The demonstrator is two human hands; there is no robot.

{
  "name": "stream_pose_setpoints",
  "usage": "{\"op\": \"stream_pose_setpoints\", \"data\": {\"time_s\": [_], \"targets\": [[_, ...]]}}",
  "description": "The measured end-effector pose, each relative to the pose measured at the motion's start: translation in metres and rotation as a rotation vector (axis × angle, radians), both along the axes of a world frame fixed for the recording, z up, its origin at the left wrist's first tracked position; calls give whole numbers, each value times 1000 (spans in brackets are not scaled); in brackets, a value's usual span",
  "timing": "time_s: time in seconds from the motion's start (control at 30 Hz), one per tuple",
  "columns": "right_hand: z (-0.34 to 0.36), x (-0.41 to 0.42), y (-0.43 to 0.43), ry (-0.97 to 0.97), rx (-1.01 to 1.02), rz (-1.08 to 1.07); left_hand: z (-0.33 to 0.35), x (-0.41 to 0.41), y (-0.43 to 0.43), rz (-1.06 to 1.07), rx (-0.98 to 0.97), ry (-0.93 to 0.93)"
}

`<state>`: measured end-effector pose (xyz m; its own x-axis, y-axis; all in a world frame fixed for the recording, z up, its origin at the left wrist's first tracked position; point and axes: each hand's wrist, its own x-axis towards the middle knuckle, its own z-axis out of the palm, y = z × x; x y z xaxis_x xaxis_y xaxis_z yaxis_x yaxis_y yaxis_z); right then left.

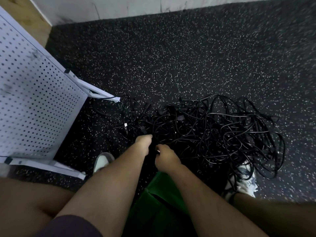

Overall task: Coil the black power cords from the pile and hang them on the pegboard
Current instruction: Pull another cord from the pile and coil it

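Now you are bent over one tangled pile of black power cords on the dark speckled floor, and both of your hands are at its near left edge. How many cords make up the heap cannot be counted, since the loops cross and cover one another. One plug with bright metal prongs shows at the left fringe, and at least three dark plug ends show along the far side. Your left hand reaches down with its fingers bent away from the camera and lost among the strands, so you cannot tell whether it grips anything. Your right hand sits just beside it, fingers curled in toward the palm with one fingernail showing, yet the dark gap between the two hands hides whether a cord is pinched there. One white pegboard stands to your left, apart from the bulk of the heap, on two white feet; a single thin strand lies by the farther foot. Your two pale shoes flank the pile: the left shoe near the pegboard's nearer foot, the right shoe with loops of cord lying over it. One green cloth shows between your forearms. One pale wall bounds the floor at the far side.
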<state>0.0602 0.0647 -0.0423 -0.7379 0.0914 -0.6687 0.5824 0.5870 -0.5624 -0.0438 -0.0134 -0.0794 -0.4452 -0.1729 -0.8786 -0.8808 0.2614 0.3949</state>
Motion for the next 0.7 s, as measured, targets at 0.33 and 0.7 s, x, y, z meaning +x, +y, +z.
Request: {"op": "stream_pose_setpoints", "data": {"time_s": [0.33,0.7], "targets": [[4,2,2,68,-25,-102,4,3,16,-233,-205,77],[21,0,14,123,91,-161,16,4,15,-309,-364,74]]}}
